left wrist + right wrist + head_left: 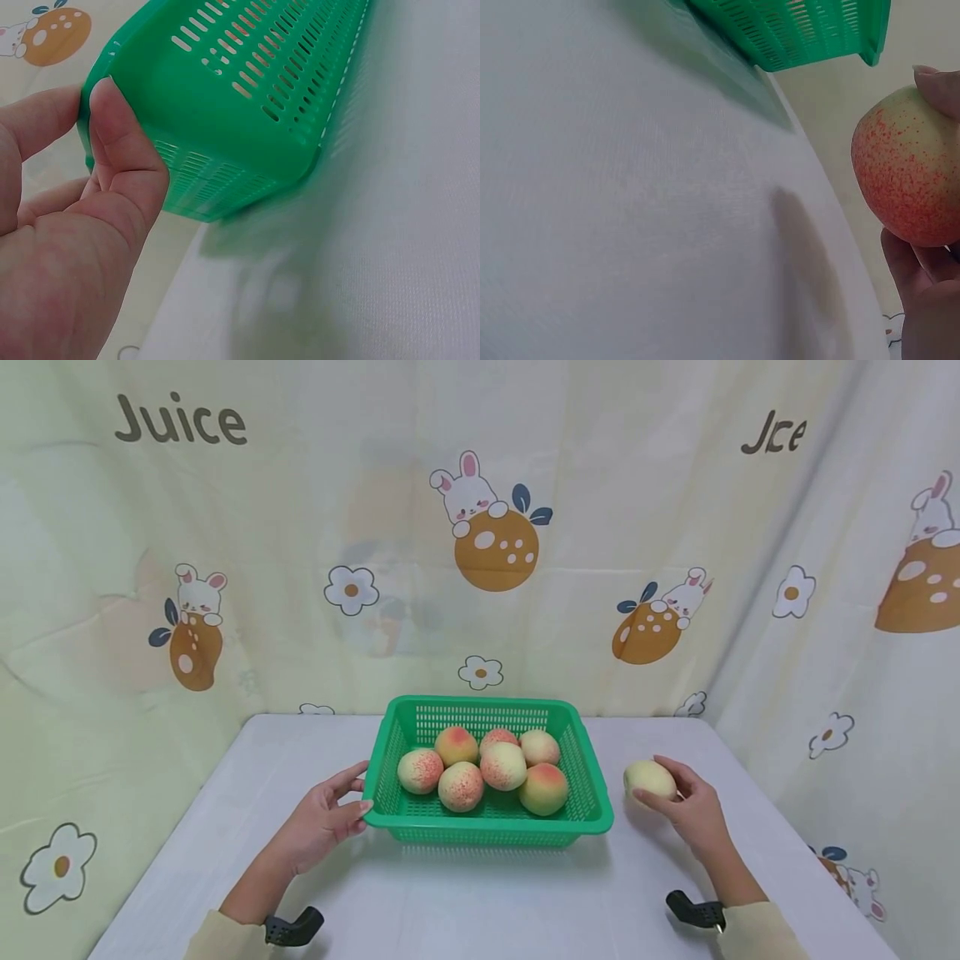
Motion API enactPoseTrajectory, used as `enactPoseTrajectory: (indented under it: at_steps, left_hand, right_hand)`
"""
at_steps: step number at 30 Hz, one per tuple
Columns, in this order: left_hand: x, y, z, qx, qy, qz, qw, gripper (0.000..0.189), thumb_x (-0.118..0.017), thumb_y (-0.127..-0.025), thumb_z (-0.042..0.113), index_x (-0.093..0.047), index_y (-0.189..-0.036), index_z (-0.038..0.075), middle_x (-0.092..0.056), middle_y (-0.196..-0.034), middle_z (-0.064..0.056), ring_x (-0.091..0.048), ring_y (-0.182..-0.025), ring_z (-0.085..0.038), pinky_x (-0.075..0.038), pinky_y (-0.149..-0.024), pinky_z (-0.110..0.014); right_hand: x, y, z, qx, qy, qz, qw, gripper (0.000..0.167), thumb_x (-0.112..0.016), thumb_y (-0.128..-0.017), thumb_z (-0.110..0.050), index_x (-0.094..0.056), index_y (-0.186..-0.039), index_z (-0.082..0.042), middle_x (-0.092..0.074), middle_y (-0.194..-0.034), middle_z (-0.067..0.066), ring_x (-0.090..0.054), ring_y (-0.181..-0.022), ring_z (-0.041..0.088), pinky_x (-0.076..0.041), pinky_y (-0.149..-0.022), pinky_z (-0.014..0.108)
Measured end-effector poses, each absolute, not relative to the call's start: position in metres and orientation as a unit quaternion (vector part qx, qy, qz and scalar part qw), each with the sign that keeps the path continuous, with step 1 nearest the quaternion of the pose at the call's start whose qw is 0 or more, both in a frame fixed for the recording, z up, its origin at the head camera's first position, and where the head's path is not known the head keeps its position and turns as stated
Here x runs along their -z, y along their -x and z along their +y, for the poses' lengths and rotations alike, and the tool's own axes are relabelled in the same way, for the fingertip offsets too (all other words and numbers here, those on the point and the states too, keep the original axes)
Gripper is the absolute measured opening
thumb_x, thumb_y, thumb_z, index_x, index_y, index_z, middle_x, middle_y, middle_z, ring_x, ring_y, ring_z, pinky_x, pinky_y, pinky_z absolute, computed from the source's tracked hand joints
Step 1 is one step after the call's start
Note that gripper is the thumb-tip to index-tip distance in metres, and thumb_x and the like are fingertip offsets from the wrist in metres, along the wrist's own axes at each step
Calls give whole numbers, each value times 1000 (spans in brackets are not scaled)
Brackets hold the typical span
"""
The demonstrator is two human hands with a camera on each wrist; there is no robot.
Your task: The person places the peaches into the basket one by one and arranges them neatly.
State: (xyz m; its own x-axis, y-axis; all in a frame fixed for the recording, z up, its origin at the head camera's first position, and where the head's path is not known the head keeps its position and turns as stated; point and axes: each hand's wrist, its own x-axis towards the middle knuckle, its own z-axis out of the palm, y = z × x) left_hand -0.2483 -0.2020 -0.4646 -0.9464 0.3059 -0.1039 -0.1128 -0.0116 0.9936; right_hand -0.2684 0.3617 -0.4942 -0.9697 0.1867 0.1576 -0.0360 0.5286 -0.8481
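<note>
A green plastic basket [495, 837] with slotted walls stands mid-table, holding several peaches [462, 787] in pale yellow and speckled red. At its left side, my left hand [327, 810] pinches the rim, thumb [112, 120] on the near face and fingers beyond it. To the right of the basket, my right hand [693, 806] grips one more peach [647, 778] between thumb and fingers. In the right wrist view that peach [904, 169] shows a red-speckled side, and its shadow falls on the table.
A white cloth covers the table [480, 893]. Behind and along the sides hangs a pale curtain [390, 527] printed with rabbits, fruit and flowers. Each wrist wears a black strap device [294, 928].
</note>
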Motion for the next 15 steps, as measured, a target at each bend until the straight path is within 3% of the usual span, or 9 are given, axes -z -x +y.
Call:
enactPoseTrajectory:
  at_steps: [9, 15]
  left_hand:
    - [462, 245, -202, -709, -79, 684, 149, 77, -68, -98, 11, -27, -163, 15, -44, -129, -12, -67, -88, -11, -59, -81, -21]
    - [461, 245, -202, -711, -75, 683, 149, 76, -69, -98, 10, -28, -162, 15, -45, -128, -11, -67, -87, -11, -59, -81, -22]
  right_hand:
    - [484, 262, 355, -482, 27, -867, 122, 77, -82, -87, -42, -50, -151, -13, -52, -150, 15, -51, -110, -1, -48, -82, 5]
    - [478, 257, 348, -488, 18, -863, 127, 76, -82, -88, -39, -51, -150, -10, -53, -147, 16, -54, -105, -5, -50, -83, 7]
